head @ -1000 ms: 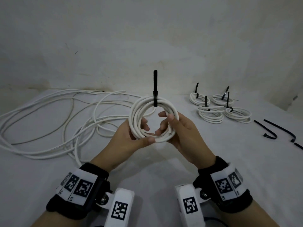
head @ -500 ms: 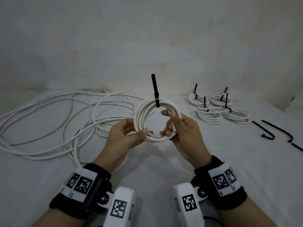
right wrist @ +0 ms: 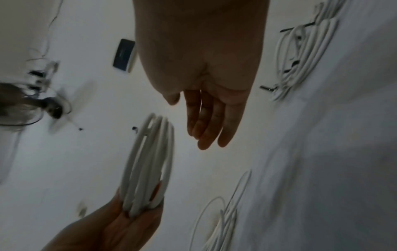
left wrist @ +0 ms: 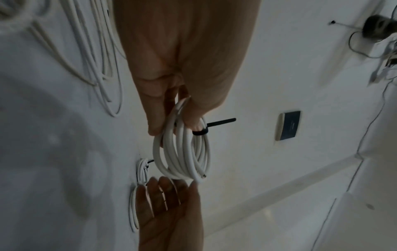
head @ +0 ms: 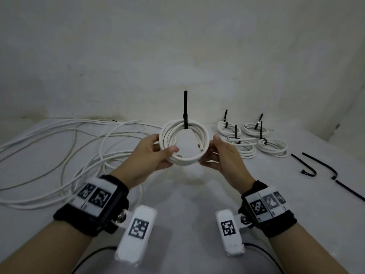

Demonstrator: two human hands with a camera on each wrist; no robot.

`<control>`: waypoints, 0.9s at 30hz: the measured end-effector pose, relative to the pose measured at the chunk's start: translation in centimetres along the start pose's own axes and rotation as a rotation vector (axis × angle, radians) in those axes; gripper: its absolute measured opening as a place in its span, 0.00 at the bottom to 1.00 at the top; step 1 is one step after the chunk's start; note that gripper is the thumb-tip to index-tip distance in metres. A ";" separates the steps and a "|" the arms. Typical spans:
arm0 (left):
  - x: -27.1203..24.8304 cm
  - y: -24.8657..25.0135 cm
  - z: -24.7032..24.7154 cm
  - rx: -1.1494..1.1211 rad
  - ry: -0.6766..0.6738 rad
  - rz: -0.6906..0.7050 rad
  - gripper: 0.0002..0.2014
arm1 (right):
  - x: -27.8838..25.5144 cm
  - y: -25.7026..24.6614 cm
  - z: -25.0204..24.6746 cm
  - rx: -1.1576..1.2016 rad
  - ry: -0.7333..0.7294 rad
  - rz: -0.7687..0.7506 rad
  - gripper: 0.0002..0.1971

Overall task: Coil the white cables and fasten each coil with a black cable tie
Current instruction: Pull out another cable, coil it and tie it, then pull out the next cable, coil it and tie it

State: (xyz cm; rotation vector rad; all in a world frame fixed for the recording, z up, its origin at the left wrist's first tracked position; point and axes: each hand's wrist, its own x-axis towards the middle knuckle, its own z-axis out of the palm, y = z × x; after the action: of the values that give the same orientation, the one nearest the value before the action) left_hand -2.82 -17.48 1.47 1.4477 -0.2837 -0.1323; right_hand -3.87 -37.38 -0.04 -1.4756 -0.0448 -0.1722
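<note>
A white cable coil [head: 184, 160] hangs upright in the air at the centre of the head view. A black cable tie [head: 185, 107] wraps its top, tail pointing straight up. My left hand [head: 158, 151] grips the coil's lower left, thumb across the front of the strands. My right hand [head: 217, 153] is open with straight fingers just beside the coil's right rim. The right wrist view shows the right hand's fingers [right wrist: 204, 129] a short gap away from the coil [right wrist: 148, 161]. In the left wrist view the tie [left wrist: 214, 124] sticks out sideways from the coil [left wrist: 182, 152].
Long loose white cables [head: 59, 155] sprawl over the left of the white table [head: 187, 194]. Several tied coils [head: 246, 139] lie at the back right. Loose black ties [head: 310, 167] lie at the far right. A wall stands close behind.
My right hand has let go of the coil, straightened its fingers and slid out to the coil's right side. The left hand keeps its grip on the coil.
</note>
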 end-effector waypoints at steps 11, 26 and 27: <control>16.8 -4.2 5.2 0.090 0.073 -0.103 0.29 | 4.6 4.0 -9.2 -0.922 -0.146 -0.019 0.11; 29.1 -9.1 6.7 0.659 0.187 -0.118 0.29 | 5.1 5.6 -9.5 -0.891 -0.228 -0.036 0.18; 29.1 -9.0 6.5 0.717 0.181 -0.120 0.28 | 5.1 5.6 -9.5 -0.881 -0.222 -0.036 0.17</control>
State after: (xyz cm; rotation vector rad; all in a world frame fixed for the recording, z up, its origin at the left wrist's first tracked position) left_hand 24.07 -32.39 -3.56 2.1754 -0.0921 0.0099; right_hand 1.25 -46.79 -5.84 -2.3705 -0.1939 -0.0508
